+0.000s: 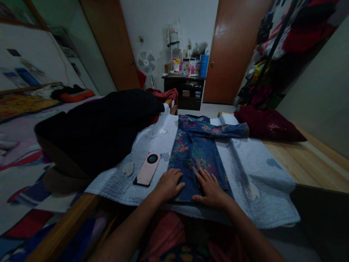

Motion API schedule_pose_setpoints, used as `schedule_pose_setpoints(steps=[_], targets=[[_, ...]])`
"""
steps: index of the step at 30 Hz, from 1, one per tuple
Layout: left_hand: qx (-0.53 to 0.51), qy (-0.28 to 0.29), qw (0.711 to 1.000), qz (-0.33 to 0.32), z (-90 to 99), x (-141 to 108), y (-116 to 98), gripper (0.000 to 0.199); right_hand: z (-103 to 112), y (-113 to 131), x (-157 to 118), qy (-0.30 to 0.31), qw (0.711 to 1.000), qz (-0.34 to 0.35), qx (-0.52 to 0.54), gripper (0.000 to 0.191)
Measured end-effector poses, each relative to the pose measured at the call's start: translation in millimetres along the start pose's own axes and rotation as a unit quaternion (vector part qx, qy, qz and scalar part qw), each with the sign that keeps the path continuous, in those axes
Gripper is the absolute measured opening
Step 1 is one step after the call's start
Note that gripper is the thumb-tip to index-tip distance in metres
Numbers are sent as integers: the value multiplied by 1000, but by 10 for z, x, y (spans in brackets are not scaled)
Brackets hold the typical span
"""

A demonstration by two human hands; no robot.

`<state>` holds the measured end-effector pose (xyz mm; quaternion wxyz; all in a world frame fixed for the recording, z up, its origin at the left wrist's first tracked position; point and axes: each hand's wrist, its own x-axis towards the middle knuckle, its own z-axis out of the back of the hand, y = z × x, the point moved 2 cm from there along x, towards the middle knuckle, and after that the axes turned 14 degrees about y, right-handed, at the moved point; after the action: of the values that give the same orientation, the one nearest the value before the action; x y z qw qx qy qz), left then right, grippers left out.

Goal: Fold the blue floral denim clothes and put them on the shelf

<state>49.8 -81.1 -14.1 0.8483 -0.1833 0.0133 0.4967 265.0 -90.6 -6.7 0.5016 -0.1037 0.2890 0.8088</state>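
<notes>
A blue garment with a floral print [191,145] lies spread on a pale quilted cloth [253,163], one sleeve stretched out to the right. My left hand [169,183] rests on its lower left edge, fingers extended. Flat on the lower right part of the same garment lies my right hand [209,187], fingers apart. The garment's left side looks folded inward, and its other sleeve cannot be made out. Left of my left hand, a pink phone [148,169] with a round camera lies face down on the cloth.
A large dark cloth heap [100,123] sits to the left. At the right, a maroon cushion-like bundle [269,123] lies on a wooden surface [302,156]. Farther back stand a fan [147,62] and a dark cabinet [183,91]; clothes hang at the upper right.
</notes>
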Motion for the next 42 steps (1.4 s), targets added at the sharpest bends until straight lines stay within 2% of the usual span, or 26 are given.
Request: schedule_pose_setpoints(steps=[2, 5, 8, 11, 14, 18, 20, 23, 25, 28, 31, 35, 39, 42], targets=[[1, -36, 999, 8, 72, 139, 41, 34, 163, 10, 11, -10, 1000, 26, 10, 81], [20, -84, 996, 18, 117, 392, 129, 44, 433, 55, 165, -75, 996, 45, 6, 55], [36, -64, 997, 27, 72, 609, 205, 52, 604, 108, 460, -118, 991, 57, -17, 53], [43, -18, 998, 38, -1, 701, 238, 54, 643, 81, 779, -108, 992, 66, -27, 54], [43, -8, 998, 38, -1, 703, 248, 58, 678, -50, 1007, -75, 994, 78, -32, 51], [24, -33, 999, 23, 164, 821, 305, 38, 930, -258, 1192, -53, 995, 90, -7, 36], [12, -67, 997, 27, 272, 994, 377, 35, 1127, -339, 1299, -72, 994, 80, 12, 31], [16, -119, 992, 45, 371, 1358, 519, 39, 1410, -436, 1537, -146, 987, 57, 23, 31], [25, -118, 991, 56, 375, 1622, 614, 43, 1553, -500, 1747, -189, 981, 37, 26, 34], [27, -91, 993, 65, 337, 1974, 741, 46, 1688, -610, 2082, -223, 975, 10, 21, 37], [28, -89, 993, 68, 320, 2244, 850, 45, 1723, -755, 2342, -234, 972, -17, 21, 35], [18, -107, 990, 92, 365, 2531, 988, 43, 1602, -959, 2494, -253, 966, -42, 30, 31], [13, -136, 985, 102, 430, 2798, 1119, 49, 1433, -1080, 2537, -302, 952, -15, 35, 33], [16, -148, 984, 102, 469, 2990, 1216, 49, 1374, -1127, 2571, -317, 948, 1, 39, 33]])
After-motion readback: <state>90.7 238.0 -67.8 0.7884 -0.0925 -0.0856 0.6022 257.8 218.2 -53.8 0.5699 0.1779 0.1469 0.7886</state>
